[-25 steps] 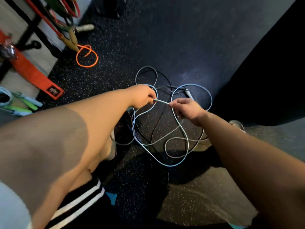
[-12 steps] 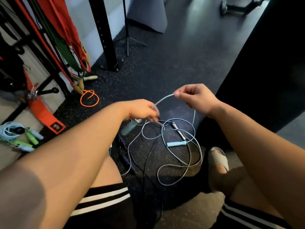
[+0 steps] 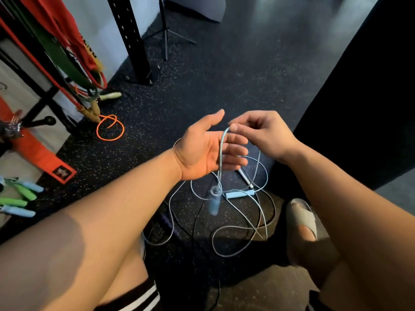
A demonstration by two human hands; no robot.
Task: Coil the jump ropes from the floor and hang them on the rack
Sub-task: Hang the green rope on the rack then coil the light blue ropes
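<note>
**Head view.** The right hand (image 3: pixel 267 135) is pinching the blue rope (image 3: pixel 221 153) between thumb and forefinger, just above the left hand (image 3: pixel 202 151). The left hand is lying open, palm up, with its fingers straight and its thumb spread, and it is gripping nothing. The rope is hanging down in front of the left hand's fingers; whether it is touching them cannot be told. One blue handle (image 3: pixel 213 202), blurred, is dangling at the rope's lower end above the floor (image 3: pixel 224 75).

From the right hand the rest of the blue rope is trailing down into a tangle (image 3: pixel 258 227) of pale and black ropes, which is lying on the floor between the person's legs. A second blue handle (image 3: pixel 238 194) is lying in this tangle, just beside a white handle (image 3: pixel 246 179). A sandal (image 3: pixel 302 218) is standing just right of the tangle.

At the left, the rack (image 3: pixel 45 98) is carrying red and green bands (image 3: pixel 58 57). An orange rope (image 3: pixel 110 131) is lying looped on the floor at the rack's foot. A black post (image 3: pixel 130 39) is standing behind it.
</note>
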